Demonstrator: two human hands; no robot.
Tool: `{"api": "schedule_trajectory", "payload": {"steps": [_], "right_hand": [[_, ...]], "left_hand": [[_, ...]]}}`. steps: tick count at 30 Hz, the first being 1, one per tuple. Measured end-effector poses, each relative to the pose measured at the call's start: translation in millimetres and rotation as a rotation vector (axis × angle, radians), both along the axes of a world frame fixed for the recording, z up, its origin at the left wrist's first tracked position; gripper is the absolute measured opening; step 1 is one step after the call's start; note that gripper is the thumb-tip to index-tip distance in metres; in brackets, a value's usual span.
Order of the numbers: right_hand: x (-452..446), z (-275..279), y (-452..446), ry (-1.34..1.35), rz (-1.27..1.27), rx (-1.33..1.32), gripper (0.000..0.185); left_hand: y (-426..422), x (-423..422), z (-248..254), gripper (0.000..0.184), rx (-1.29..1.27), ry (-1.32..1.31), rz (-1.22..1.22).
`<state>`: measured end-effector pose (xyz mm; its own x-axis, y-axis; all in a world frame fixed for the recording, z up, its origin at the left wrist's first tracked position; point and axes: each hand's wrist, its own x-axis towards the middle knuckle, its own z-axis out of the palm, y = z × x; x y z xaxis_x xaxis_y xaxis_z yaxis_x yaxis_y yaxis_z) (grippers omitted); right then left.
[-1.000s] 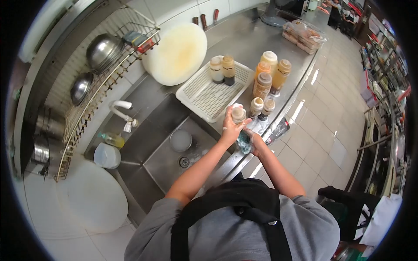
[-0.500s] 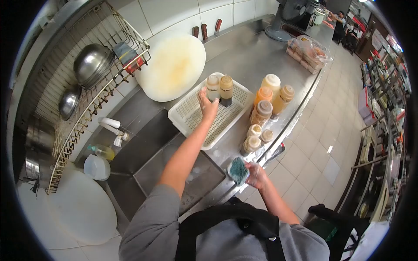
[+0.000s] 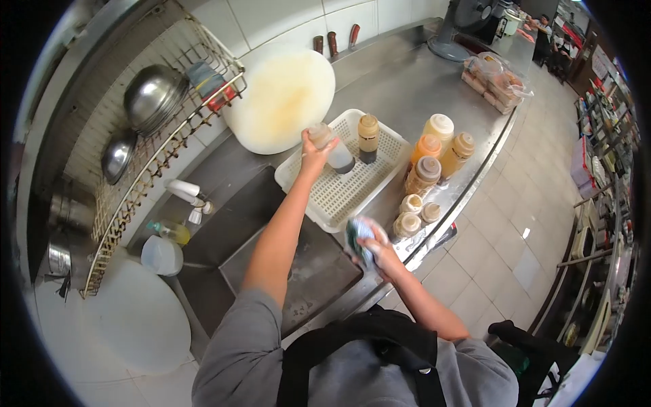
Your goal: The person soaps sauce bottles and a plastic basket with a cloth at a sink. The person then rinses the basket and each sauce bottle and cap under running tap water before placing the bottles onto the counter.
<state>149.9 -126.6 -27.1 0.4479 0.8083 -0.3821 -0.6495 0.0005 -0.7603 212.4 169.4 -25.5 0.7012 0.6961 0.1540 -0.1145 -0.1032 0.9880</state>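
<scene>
Holding a squeeze bottle (image 3: 340, 158) in my left hand (image 3: 316, 154) right now, fingers wrapped round its top end. It's leaning, with the dark stuff sitting at the bottom, and it's over the white basket (image 3: 330, 207) around the middle of the frame. Can't tell if the base actually touches the basket floor. Another bottle (image 3: 368, 140), also dark at the bottom, stands upright in there just to the right.

My right hand (image 3: 381, 255) is lower, a bit right of centre, fingers curled round a soapy green sponge (image 3: 352, 242). Bit blurry, sorry. It's near the basket's lower corner.

Right of that I've got four big sauce bottles (image 3: 423, 176) bunched up on the steel counter (image 3: 393, 74), with three small bottles (image 3: 407, 225) just below them. Sink's (image 3: 305, 281) lower left of centre, under my left arm, and a round cutting board (image 3: 281, 102) leans on the wall above the basket.
</scene>
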Motion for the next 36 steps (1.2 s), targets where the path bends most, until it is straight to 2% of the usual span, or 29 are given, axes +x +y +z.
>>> {"api": "schedule_trajectory", "payload": {"steps": [1,2,3,4,6,7,8,10,11,12,14,15,17,18,19,20,22,23,24,26,27,28,30,31,33,35,36], "right_hand": [[2.0,3.9,13.8,-0.31,-0.091,0.071,0.052],[5.0,9.4,28.6,-0.619,-0.183,0.146,0.052],[4.6,27.9,41.8,-0.974,-0.279,0.147,0.051],[0.5,49.0,55.8,-1.326,-0.381,0.15,0.05],[-21.3,73.9,91.8,-1.417,-0.552,0.127,0.045],[-30.3,93.8,100.8,-1.487,-0.641,0.132,0.039],[-32.0,104.5,104.2,-1.482,-0.635,0.144,0.039],[-34.1,121.6,115.4,-1.338,-0.458,0.271,0.029],[-32.1,118.5,122.0,-1.115,-0.331,0.093,0.031],[-20.1,118.3,128.1,-0.901,-0.17,0.152,0.034],[-1.7,85.0,139.1,-0.848,0.142,0.124,0.035],[-16.8,87.1,133.5,-0.853,0.146,0.133,0.035],[-67.0,93.3,109.0,-1.058,-0.121,0.029,0.038],[-87.3,94.8,106.3,-1.364,-0.381,0.159,0.039],[-93.9,102.1,107.6,-1.439,-0.461,0.213,0.037],[-97.6,109.7,107.2,-1.507,-0.544,0.263,0.035],[-82.9,136.7,106.9,-0.783,-0.267,0.184,0.036],[-56.9,124.8,117.8,-0.865,-0.14,0.241,0.038],[-53.1,109.6,118.4,-0.864,-0.143,0.241,0.038],[-49.7,96.2,123.1,-0.738,0.031,0.238,0.046],[-62.8,106.6,110.7,-0.813,-0.025,0.217,0.052],[-73.8,100.2,100.8,-0.885,-0.068,0.298,0.065],[-89.7,96.0,98.0,-1.053,-0.258,0.438,0.077],[-89.2,97.6,93.4,-1.045,-0.256,0.43,0.077],[-75.8,108.9,86.2,-0.867,-0.046,0.441,0.078],[-64.9,114.6,87.4,-0.831,-0.096,0.45,0.076],[-62.7,116.8,87.9,-0.786,-0.143,0.452,0.075]], "left_hand": [[-9.1,-18.5,17.4,0.079,0.01,0.002,0.013],[-25.4,-39.7,38.8,0.071,-0.027,-0.079,0.022],[-41.4,-59.8,53.5,0.064,-0.064,-0.161,0.034],[-55.2,-75.9,60.2,0.064,-0.055,-0.16,0.051],[-84.4,-104.0,67.0,0.052,-0.15,-0.321,0.065],[-96.7,-120.7,70.4,0.046,-0.317,-0.332,0.111],[-100.9,-133.5,73.4,0.046,-0.31,-0.332,0.122],[-103.4,-155.3,82.2,0.047,-0.41,-0.545,0.118],[-103.8,-163.6,86.9,0.045,-0.42,-0.552,0.188],[-105.7,-173.2,90.1,0.045,-0.414,-0.558,0.203],[-107.3,-191.2,97.8,0.041,-0.19,-0.506,0.311],[-108.8,-198.5,107.0,0.042,-0.184,-0.481,0.332],[-101.1,-207.6,110.6,0.043,-0.259,-0.513,0.371],[-99.3,-211.9,111.2,0.045,-0.342,-0.533,0.407],[-104.9,-216.8,112.1,0.044,-0.229,-0.393,0.442],[-111.9,-219.7,111.0,0.044,-0.227,-0.389,0.443],[-124.8,-221.1,108.4,0.042,-0.248,-0.489,0.287],[-126.5,-222.7,105.9,0.041,-0.288,-0.517,0.237],[-128.4,-223.8,104.8,0.041,-0.287,-0.516,0.235],[-125.2,-221.5,108.8,0.037,-0.195,-0.543,0.294],[-116.7,-223.4,108.2,0.037,-0.185,-0.551,0.291],[-106.9,-228.6,105.9,0.035,-0.141,-0.492,0.265],[-101.6,-231.1,102.5,0.035,-0.102,-0.427,0.241],[-103.8,-230.4,102.5,0.036,-0.022,-0.358,0.262],[-103.3,-235.8,95.7,0.044,0.14,-0.215,0.21],[-123.1,-240.3,87.4,0.047,0.193,-0.217,0.174],[-139.5,-242.3,79.8,0.058,0.241,-0.208,0.139]]}}
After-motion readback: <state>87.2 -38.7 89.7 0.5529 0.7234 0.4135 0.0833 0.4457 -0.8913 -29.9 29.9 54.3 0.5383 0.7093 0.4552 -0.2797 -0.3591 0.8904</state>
